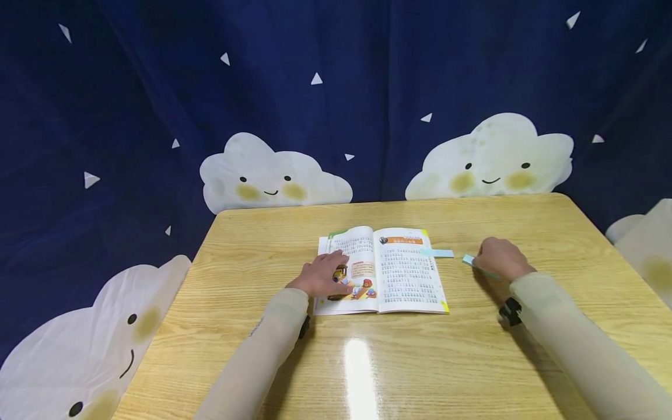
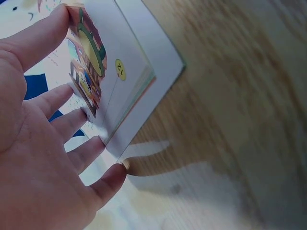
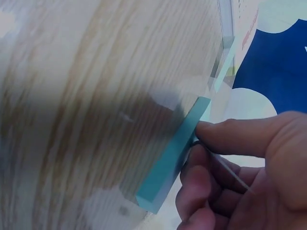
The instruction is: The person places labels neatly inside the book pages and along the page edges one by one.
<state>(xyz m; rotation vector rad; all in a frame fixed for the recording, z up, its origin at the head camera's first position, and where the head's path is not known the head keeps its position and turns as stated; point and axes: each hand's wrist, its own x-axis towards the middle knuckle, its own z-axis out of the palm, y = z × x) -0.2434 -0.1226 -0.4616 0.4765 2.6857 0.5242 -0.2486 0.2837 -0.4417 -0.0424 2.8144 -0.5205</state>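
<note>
An open book point(image 1: 404, 274) with printed text and coloured pictures lies on the table. My left hand point(image 1: 321, 275) rests on its left page, fingers spread; in the left wrist view the thumb and fingertips point(image 2: 115, 179) touch the picture page and its edge. A pale blue sticky note point(image 1: 441, 253) juts from the right page's outer edge. To the right of the book, my right hand point(image 1: 501, 258) pinches a light blue sticky note pad point(image 3: 172, 158) at its edge between thumb and curled fingers. A thin sheet edge point(image 3: 230, 173) runs back toward the palm.
The wooden table point(image 1: 252, 251) reaches back to a dark blue curtain point(image 1: 367, 58) printed with white clouds and triangles. Another sheet or book edge point(image 2: 165, 62) shows beneath the open book's left side. A bright light reflection point(image 1: 359, 373) lies on the front of the table.
</note>
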